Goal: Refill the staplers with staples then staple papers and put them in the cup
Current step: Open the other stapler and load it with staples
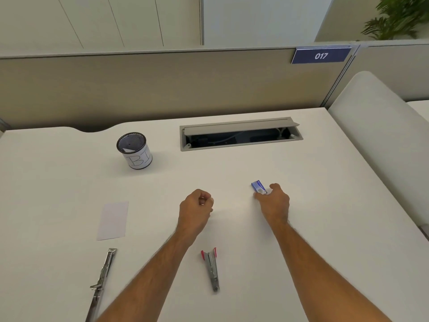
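Nearest me, I see a silver stapler (102,278) lying opened out on the counter (301,228), with a red-tipped stapler (211,268) between the forearms. Left hand (196,209) is clenched, holding something small I cannot make out. Right hand (274,202) pinches the blue staple box (258,187). Paper slip (113,220) lies left; cup (135,149) stands beyond.

A cup (135,151) stands on the desk (301,205). Nearer than it lie paper (113,220) and two opened staplers (211,268). The staple box (258,187) lies to its right.
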Demonstrator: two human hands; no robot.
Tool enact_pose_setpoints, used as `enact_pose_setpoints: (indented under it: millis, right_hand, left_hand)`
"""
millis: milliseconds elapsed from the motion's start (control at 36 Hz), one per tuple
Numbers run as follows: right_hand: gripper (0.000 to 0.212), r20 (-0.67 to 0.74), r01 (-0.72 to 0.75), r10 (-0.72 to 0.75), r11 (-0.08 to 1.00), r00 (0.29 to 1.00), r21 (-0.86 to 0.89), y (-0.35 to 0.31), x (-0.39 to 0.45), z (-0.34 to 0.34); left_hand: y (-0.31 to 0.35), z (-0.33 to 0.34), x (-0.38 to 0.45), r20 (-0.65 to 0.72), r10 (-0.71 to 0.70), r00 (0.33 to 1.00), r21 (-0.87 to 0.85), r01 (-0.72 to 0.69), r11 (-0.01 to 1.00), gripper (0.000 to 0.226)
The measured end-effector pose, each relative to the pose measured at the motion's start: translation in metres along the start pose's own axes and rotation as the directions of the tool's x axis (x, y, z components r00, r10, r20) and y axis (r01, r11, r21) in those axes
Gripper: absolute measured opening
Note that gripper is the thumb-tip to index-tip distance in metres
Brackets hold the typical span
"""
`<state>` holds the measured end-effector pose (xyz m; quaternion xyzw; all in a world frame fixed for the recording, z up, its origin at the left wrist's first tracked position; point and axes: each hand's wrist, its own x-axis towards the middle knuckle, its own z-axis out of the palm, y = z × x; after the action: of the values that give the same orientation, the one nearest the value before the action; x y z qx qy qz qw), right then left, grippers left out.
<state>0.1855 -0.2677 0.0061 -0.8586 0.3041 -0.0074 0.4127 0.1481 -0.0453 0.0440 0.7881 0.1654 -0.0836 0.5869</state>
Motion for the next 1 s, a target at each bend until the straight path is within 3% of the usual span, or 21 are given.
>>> enact_pose_setpoints:
  millis: [56,139,222,306,361,444,583,861,1000]
  right_hand:
    - [0.036,-0.023,0.001,0.0,1.0,1.0,0.012,-0.003,-0.005,-0.001]
    - [0.019,-0.032,-0.028,0.031,0.995,0.999,0.101,-0.009,-0.014,0.0]
    - [0.013,0.061,-0.099,0.086,0.958,0.994,0.268,-0.018,-0.027,0.005]
    - [0.012,0.273,-0.25,0.107,0.784,0.956,0.569,-0.033,-0.043,0.011]
    - [0.011,0.389,-0.348,0.095,0.672,0.916,0.654,-0.044,-0.057,0.016]
    - [0.017,0.491,-0.433,0.079,0.605,0.867,0.668,-0.055,-0.079,0.024]
    - [0.024,0.578,-0.485,0.033,0.583,0.816,0.652,-0.069,-0.119,0.046]
    - [0.027,0.674,-0.486,-0.057,0.648,0.737,0.587,-0.103,-0.209,0.105]
    - [0.017,0.675,-0.433,-0.111,0.689,0.73,0.582,-0.116,-0.246,0.13]
  left_hand:
    - [0.0,-0.001,-0.001,0.002,0.0,1.0,-0.004,0.0,1.0,0.006]
    - [0.0,-0.003,-0.002,0.002,0.003,1.0,0.002,-0.003,1.0,0.006]
    - [-0.002,-0.007,-0.005,0.009,0.008,1.0,0.006,-0.008,1.0,0.008]
    - [-0.003,-0.013,-0.009,0.014,0.014,1.0,0.017,-0.015,1.0,0.01]
    - [-0.004,-0.021,-0.014,0.018,0.026,1.0,0.017,-0.026,1.0,0.011]
    - [-0.006,-0.034,-0.021,0.032,0.053,0.998,0.026,-0.054,0.998,0.012]
    - [-0.015,-0.065,-0.036,0.04,0.081,0.996,0.061,-0.084,0.995,0.009]
    - [-0.047,-0.135,-0.062,-0.058,0.004,0.998,0.022,-0.002,1.0,0.004]
    - [-0.06,-0.167,-0.068,-0.114,-0.041,0.993,-0.004,0.04,0.999,0.007]
